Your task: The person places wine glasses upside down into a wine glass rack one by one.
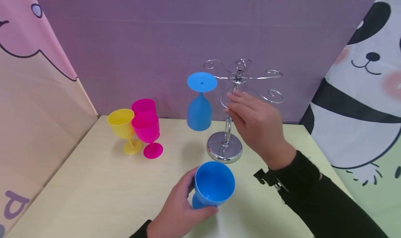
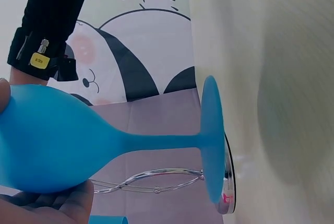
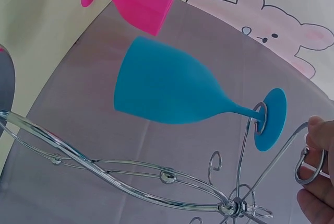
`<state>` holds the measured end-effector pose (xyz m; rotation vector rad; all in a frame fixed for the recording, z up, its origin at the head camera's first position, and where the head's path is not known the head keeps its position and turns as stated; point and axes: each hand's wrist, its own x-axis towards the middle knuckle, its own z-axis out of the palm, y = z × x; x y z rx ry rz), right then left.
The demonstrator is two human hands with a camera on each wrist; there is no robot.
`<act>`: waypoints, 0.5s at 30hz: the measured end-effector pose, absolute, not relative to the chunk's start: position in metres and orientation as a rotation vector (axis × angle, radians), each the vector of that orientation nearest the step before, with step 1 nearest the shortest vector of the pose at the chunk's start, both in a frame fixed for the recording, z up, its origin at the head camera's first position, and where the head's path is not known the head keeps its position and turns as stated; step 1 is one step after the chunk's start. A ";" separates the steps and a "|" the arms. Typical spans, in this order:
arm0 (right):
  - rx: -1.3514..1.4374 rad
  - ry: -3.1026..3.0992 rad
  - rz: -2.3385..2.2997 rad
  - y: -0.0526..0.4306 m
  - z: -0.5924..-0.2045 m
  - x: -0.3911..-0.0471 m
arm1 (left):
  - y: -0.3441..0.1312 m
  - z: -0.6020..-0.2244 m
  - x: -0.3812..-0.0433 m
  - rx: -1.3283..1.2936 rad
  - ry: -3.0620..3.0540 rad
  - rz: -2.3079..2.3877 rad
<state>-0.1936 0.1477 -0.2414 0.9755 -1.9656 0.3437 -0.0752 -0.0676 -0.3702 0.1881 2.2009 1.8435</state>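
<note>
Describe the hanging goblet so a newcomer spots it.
Find the chrome rack on the table. A blue goblet hangs from its left side in the head view. Unlike the other blue goblet, in the left hand, this one is upside down, foot uppermost.

Site type: a tabletop booth screened with printed sheets; whether it stands in a home, lab or shop cannot be determined. Evidence, head view: creased purple backdrop, upper centre; cartoon panel, left; panda panel, right; pale table, lower centre.
</note>
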 end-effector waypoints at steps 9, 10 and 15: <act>0.960 -1.950 0.351 0.148 -0.245 -0.194 | -0.068 -0.369 -0.076 0.219 2.211 1.856; 0.960 -1.943 0.357 0.148 -0.246 -0.194 | -0.068 -0.369 -0.076 0.223 2.215 1.857; 0.964 -1.931 0.395 0.149 -0.245 -0.189 | -0.070 -0.367 -0.075 0.242 2.232 1.867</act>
